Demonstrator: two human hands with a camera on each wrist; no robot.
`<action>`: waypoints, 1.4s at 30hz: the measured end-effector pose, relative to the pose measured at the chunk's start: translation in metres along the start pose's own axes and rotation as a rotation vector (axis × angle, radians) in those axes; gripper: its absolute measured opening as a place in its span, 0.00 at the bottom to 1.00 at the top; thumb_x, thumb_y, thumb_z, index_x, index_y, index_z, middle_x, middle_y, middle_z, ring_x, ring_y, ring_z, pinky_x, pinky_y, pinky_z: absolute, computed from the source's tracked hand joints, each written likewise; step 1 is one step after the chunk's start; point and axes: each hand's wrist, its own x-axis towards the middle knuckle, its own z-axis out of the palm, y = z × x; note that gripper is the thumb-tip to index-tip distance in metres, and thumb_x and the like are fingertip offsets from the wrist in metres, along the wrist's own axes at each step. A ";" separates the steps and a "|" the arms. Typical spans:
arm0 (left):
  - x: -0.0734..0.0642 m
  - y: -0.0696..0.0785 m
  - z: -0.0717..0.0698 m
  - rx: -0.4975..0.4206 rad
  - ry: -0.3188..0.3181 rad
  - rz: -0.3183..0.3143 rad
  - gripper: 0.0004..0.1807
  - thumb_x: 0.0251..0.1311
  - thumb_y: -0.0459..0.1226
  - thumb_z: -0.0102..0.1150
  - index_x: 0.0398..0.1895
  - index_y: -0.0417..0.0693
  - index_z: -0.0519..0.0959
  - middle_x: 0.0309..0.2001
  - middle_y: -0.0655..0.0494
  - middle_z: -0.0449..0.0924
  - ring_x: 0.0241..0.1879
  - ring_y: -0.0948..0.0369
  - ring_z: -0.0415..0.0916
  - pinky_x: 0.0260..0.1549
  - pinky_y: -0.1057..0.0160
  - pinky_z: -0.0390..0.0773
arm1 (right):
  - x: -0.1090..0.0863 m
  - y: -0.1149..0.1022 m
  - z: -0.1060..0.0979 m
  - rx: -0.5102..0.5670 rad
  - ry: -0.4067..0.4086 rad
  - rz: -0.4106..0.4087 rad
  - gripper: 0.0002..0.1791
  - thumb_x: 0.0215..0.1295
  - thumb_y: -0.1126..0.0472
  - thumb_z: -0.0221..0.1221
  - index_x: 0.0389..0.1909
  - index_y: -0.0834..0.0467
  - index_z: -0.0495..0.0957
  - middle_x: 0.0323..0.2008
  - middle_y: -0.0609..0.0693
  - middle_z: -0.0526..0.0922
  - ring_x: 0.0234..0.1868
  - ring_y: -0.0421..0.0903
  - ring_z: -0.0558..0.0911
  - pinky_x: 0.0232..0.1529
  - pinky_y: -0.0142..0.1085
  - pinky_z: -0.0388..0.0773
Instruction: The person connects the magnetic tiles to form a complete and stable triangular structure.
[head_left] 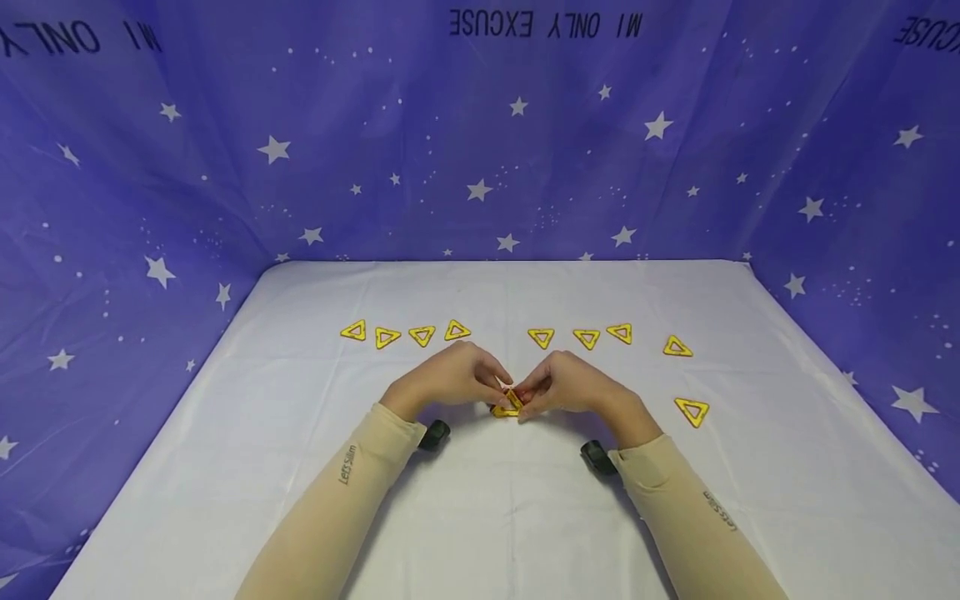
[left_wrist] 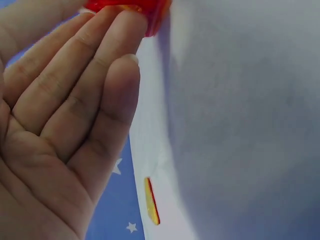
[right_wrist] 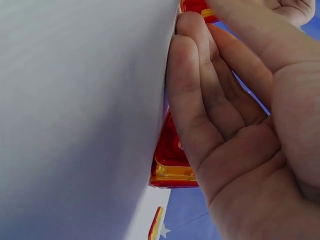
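Near the middle of the table, both hands meet at small triangular tiles [head_left: 506, 412], translucent yellow with red. One piece lies low and another leans up against it. My left hand [head_left: 457, 375] pinches the tiles from the left, its fingertips on the red edge [left_wrist: 150, 12] in the left wrist view. From the right, my right hand [head_left: 570, 383] pinches them between thumb and fingers; part of a red and yellow tile [right_wrist: 197, 6] shows beyond its fingertips. In the right wrist view another triangular tile [right_wrist: 175, 171] appears behind the fingers. The hands hide how the tiles join.
Behind the hands lies a row of loose yellow triangle tiles, several at left [head_left: 387, 337] and several at right [head_left: 587, 338]. Another tile [head_left: 692, 412] lies right of the right forearm. A white cloth [head_left: 510, 517] covers the table; a purple starry curtain [head_left: 420, 150] surrounds it.
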 end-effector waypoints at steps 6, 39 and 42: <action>-0.002 -0.005 -0.004 -0.037 0.088 -0.053 0.14 0.68 0.48 0.64 0.48 0.51 0.87 0.39 0.64 0.86 0.38 0.60 0.83 0.39 0.58 0.79 | 0.000 -0.003 0.000 -0.002 -0.019 0.018 0.20 0.45 0.58 0.81 0.41 0.57 0.90 0.30 0.42 0.88 0.29 0.41 0.85 0.33 0.36 0.81; 0.000 -0.006 0.010 0.076 -0.076 -0.088 0.16 0.57 0.40 0.75 0.49 0.58 0.85 0.38 0.67 0.81 0.39 0.62 0.75 0.42 0.60 0.75 | -0.123 0.087 -0.112 0.091 0.714 0.552 0.40 0.60 0.45 0.71 0.68 0.62 0.72 0.64 0.66 0.74 0.65 0.64 0.71 0.62 0.59 0.66; 0.000 -0.007 0.010 0.080 -0.075 -0.093 0.16 0.57 0.40 0.75 0.49 0.58 0.85 0.38 0.66 0.81 0.40 0.62 0.75 0.42 0.60 0.74 | -0.127 0.098 -0.113 0.150 0.725 0.661 0.42 0.61 0.47 0.71 0.71 0.62 0.69 0.67 0.66 0.70 0.68 0.66 0.66 0.64 0.60 0.63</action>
